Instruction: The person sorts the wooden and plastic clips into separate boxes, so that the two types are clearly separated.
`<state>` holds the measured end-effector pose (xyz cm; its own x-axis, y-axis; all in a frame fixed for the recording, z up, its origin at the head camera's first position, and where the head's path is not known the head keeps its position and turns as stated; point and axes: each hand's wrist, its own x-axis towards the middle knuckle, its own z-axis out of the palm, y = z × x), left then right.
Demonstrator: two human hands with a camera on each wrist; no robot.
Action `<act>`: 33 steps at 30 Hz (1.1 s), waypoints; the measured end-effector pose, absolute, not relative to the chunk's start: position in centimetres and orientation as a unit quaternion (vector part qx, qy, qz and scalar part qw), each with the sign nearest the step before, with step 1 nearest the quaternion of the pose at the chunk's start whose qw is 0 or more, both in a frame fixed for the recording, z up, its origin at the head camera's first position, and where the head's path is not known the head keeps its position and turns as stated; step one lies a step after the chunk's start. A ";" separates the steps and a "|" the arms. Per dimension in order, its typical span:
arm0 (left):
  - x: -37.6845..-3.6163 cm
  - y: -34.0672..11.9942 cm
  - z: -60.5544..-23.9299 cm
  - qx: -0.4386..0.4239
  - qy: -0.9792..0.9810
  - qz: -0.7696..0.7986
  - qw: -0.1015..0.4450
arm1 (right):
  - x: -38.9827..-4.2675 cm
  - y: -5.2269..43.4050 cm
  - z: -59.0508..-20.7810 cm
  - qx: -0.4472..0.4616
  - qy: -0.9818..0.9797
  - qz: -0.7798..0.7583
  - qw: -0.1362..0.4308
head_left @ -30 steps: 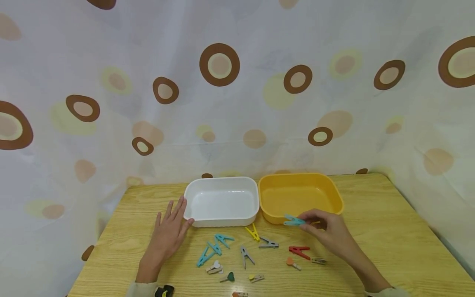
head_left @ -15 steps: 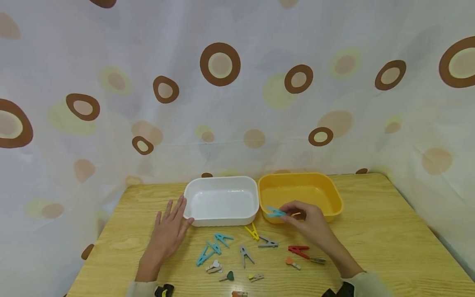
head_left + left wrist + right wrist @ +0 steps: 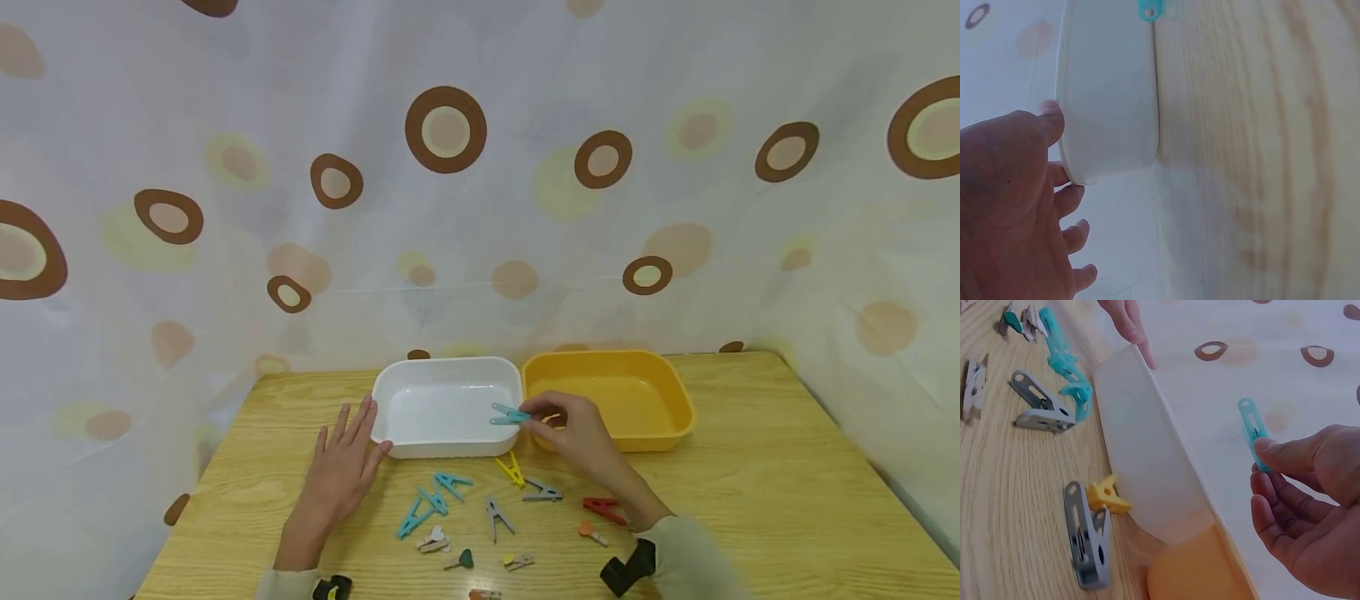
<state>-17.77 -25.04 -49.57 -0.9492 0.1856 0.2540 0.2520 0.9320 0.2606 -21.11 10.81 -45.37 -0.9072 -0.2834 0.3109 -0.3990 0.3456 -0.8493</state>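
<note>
Right hand (image 3: 573, 433) raised over the seam between the white tub (image 3: 447, 368) and the yellow tub (image 3: 660, 433), thumb and forefinger pinched on one end of a teal clothespin (image 3: 509, 414). Clothespin held in the air, poking toward 9 o'clock from the fingertips, over the right end of the white tub (clearly above the rim in the right wrist view, not resting on anything). Other fingers of that hand loosely curled beneath.

Left hand (image 3: 341, 467) flat on the worktop (image 3: 787, 500) at 9 o'clock of the white tub, fingers straight and spread, thumb tip touching the tub's near left corner; holding nothing. Well apart from the held clothespin, with the whole tub between.

At 6 o'clock of the tubs, a scatter of loose pegs on the worktop: teal pegs (image 3: 431, 500), a yellow peg (image 3: 512, 471), grey pegs (image 3: 542, 492), a red peg (image 3: 602, 507) just beside the right forearm.
</note>
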 end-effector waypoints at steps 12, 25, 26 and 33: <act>-17.7 -24.9 -49.5 -0.110 -0.978 -0.141 0.112 | -23.2 7.2 -45.9 0.233 -0.815 0.527 0.050; -18.3 -24.5 -49.1 -0.112 -0.977 -0.144 0.107 | -25.0 3.0 -45.5 0.236 -0.814 0.529 0.038; -18.4 -24.4 -49.1 -0.113 -0.977 -0.145 0.107 | -25.2 2.7 -45.5 0.233 -0.813 0.532 0.036; -18.2 -24.7 -49.1 -0.104 -0.979 -0.143 0.099 | -26.0 0.4 -46.1 0.217 -0.816 0.536 -0.008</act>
<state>-18.16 -24.66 -49.15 -0.9591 0.1746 0.2227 0.2311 0.9374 0.2605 -26.04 0.38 -46.14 -0.9055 -0.3633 0.2193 -0.3454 0.3306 -0.8783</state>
